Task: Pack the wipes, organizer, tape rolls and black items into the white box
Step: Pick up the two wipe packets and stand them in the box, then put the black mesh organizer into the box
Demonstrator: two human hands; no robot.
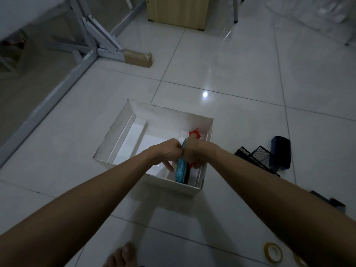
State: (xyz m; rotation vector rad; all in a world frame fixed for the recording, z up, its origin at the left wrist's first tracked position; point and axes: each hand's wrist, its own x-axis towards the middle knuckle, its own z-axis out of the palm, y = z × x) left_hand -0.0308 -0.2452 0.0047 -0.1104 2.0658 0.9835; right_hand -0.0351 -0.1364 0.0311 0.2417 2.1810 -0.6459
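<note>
The white box (pixel 169 112) stands open on the tiled floor. Both my hands reach into its right side. My left hand (pixel 166 153) and my right hand (pixel 192 153) together grip a blue wipes pack (pixel 180 171) standing on edge against the box's right wall. A red-and-white pack (pixel 194 134) stands just behind it. Right of the box lie a black mesh organizer (pixel 257 156) and a dark blue-black item (pixel 281 152). Another black item (pixel 331 201) shows past my right forearm. A clear tape roll (pixel 273 252) lies at the bottom right, a second roll (pixel 299 260) partly hidden beside it.
A white metal table frame (pixel 92 33) stands at the upper left with a taped cardboard piece (pixel 137 57) at its foot. A wooden cabinet (pixel 177 10) is at the top centre. My bare foot (pixel 123 255) is at the bottom edge.
</note>
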